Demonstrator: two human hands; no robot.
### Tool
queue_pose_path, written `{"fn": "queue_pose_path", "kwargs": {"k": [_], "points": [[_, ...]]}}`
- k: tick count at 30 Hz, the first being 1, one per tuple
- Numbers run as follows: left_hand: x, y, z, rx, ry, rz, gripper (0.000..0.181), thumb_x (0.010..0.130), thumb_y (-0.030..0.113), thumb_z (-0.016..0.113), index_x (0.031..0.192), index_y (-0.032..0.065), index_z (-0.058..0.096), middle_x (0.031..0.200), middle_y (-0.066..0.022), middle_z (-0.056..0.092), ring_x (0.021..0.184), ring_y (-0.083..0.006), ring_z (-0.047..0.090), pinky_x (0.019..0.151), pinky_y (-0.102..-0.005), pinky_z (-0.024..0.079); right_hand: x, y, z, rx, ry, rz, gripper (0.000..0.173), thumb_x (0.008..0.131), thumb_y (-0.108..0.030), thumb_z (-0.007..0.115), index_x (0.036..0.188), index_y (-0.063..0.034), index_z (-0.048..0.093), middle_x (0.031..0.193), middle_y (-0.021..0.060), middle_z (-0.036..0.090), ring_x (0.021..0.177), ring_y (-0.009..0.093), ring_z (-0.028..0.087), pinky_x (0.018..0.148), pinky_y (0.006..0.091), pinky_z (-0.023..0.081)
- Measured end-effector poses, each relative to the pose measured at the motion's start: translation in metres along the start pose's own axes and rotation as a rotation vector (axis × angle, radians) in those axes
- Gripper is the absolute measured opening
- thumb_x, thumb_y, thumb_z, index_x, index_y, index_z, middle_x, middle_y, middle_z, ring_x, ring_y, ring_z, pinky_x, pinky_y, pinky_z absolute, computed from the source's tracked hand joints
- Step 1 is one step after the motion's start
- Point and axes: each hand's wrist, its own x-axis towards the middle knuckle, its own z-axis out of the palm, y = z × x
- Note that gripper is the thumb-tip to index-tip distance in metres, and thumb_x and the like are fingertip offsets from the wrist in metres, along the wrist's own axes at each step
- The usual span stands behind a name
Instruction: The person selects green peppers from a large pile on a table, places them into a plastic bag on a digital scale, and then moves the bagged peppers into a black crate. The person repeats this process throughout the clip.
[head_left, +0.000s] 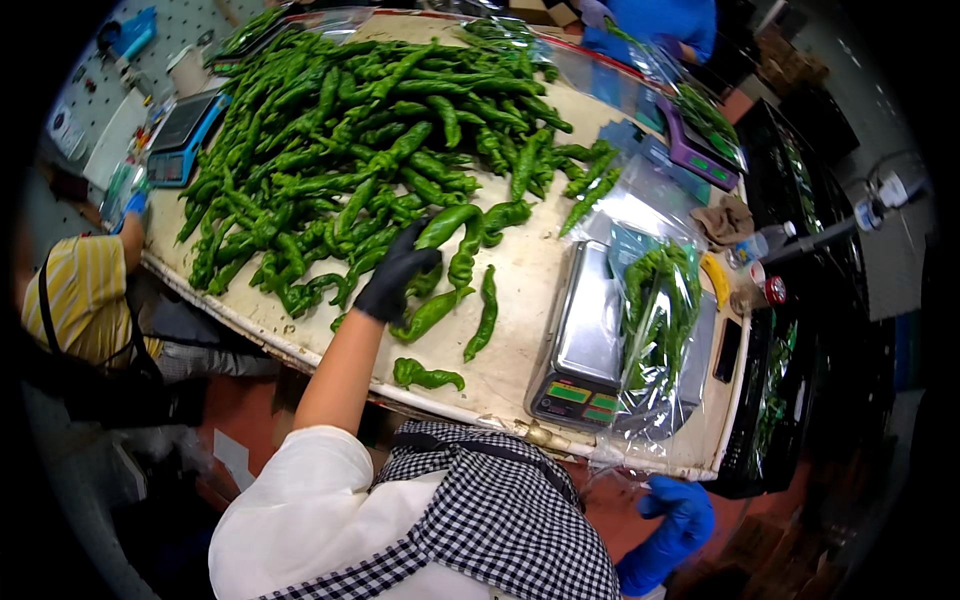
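My left hand (397, 277), in a black glove, reaches to the near edge of a heap of long green peppers (360, 142). Its fingers close around a curled green pepper (459, 225), with more peppers against the palm. My right hand (679, 514), gloved in blue, is low beyond the table's front edge with its fingers curled. Loose film from a clear plastic bag (660, 322) trails close to those fingers; whether they pinch it is unclear. Holding several peppers, the bag lies across a digital scale (589, 322). Two single peppers, one straight (484, 315) and one bent (427, 375), lie nearer me.
Stacked empty plastic bags (637, 180) lie behind the scale. Along the right edge are a brown cloth (724, 223), a banana (715, 280), a bottle (761, 244) and a phone (727, 350). Co-workers stand at left (82, 300) and far side (664, 26), near blue (184, 139) and purple (697, 146) scales.
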Motion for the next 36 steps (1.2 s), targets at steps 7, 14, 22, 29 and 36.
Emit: {"fn": "queue_pose_path", "kwargs": {"k": [7, 14, 22, 29, 36], "points": [[-0.100, 0.030, 0.062, -0.064, -0.079, 0.469, 0.060, 0.077, -0.007, 0.068, 0.133, 0.0047, 0.049, 0.118, -0.0093, 0.058, 0.108, -0.0180, 0.058, 0.095, -0.0314, 0.046, 0.033, 0.003, 0.080, 0.454, -0.764, 0.290, 0.074, 0.088, 0.002, 0.059, 0.155, -0.0113, 0.029, 0.142, 0.0156, 0.052, 0.123, 0.022, 0.056, 0.104, 0.0367, 0.046], [-0.151, 0.044, 0.111, 1.018, -0.583, 1.059, 0.054, 0.080, 0.008, 0.065, 0.133, 0.0155, 0.060, 0.130, -0.0060, 0.061, 0.076, -0.0191, 0.061, 0.067, -0.0327, 0.049, 0.049, 0.042, 0.139, 1.084, -0.315, 0.558, 0.047, 0.100, -0.010, 0.053, 0.145, -0.0045, 0.040, 0.133, 0.0142, 0.053, 0.115, 0.031, 0.061, 0.097, 0.0386, 0.052], [-0.134, 0.044, 0.052, 0.064, -0.117, 0.378, 0.062, 0.089, -0.001, 0.060, 0.147, 0.0081, 0.040, 0.148, -0.0097, 0.045, 0.117, -0.0179, 0.053, 0.090, -0.0300, 0.047, 0.056, 0.066, 0.147, 1.508, -0.513, 0.881, 0.049, 0.101, -0.041, 0.054, 0.134, -0.0050, 0.048, 0.124, 0.0174, 0.061, 0.102, 0.028, 0.068, 0.081, 0.0387, 0.059], [-0.136, 0.019, 0.059, -0.225, -0.365, 0.053, 0.058, 0.095, 0.005, 0.060, 0.148, 0.0045, 0.036, 0.147, -0.0111, 0.046, 0.127, -0.0193, 0.048, 0.103, -0.0323, 0.043, 0.033, 0.061, 0.171, 1.584, -0.463, 1.019, 0.050, 0.100, -0.039, 0.055, 0.134, -0.0030, 0.048, 0.118, 0.0193, 0.064, 0.102, 0.028, 0.068, 0.086, 0.0412, 0.060], [-0.190, 0.016, 0.064, 0.081, -0.099, 0.508, 0.036, 0.089, -0.001, 0.064, 0.124, 0.0039, 0.054, 0.131, -0.0135, 0.056, 0.125, -0.0254, 0.052, 0.108, -0.0383, 0.040, -0.001, 0.028, 0.153, 1.417, -0.475, 0.959, 0.044, 0.102, -0.032, 0.054, 0.137, -0.0065, 0.047, 0.133, 0.0129, 0.058, 0.119, 0.025, 0.060, 0.106, 0.0467, 0.046]]}}
